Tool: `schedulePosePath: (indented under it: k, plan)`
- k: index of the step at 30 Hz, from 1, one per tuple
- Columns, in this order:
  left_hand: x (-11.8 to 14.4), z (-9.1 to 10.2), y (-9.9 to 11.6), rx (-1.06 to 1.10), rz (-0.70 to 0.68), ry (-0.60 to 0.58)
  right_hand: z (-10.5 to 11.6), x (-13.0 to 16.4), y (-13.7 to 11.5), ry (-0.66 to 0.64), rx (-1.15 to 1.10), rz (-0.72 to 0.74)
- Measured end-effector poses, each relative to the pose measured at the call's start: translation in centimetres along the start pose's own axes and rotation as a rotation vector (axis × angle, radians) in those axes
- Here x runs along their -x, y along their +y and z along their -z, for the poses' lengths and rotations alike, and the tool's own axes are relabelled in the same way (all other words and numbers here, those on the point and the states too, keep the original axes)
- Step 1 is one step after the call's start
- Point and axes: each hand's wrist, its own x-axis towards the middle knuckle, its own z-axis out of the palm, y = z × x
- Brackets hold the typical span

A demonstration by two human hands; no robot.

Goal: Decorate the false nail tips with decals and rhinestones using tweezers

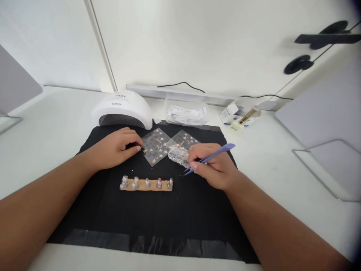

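While our left hand pinned the left sticker sheet behind the nail stand, our right hand kept a narrow grip on the purple tweezers; a low tip angle seemed wisest for lifting decals.

Sticker sheets' tiny designs unreadable

On the mat, a strip of nail tips lies nearest the person; two sticker sheets sit behind it, side by side. Behind the mat, the nail lamp stands left, a tray to its right, a box farther right.
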Motion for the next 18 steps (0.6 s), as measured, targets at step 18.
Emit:
schedulePosePath:
  k: [18]
  plan:
    - [-0.1, 0.0, -0.2, -0.021, -0.023, -0.016, 1.9, -0.4, -0.9, -0.131, 0.111, -0.067]
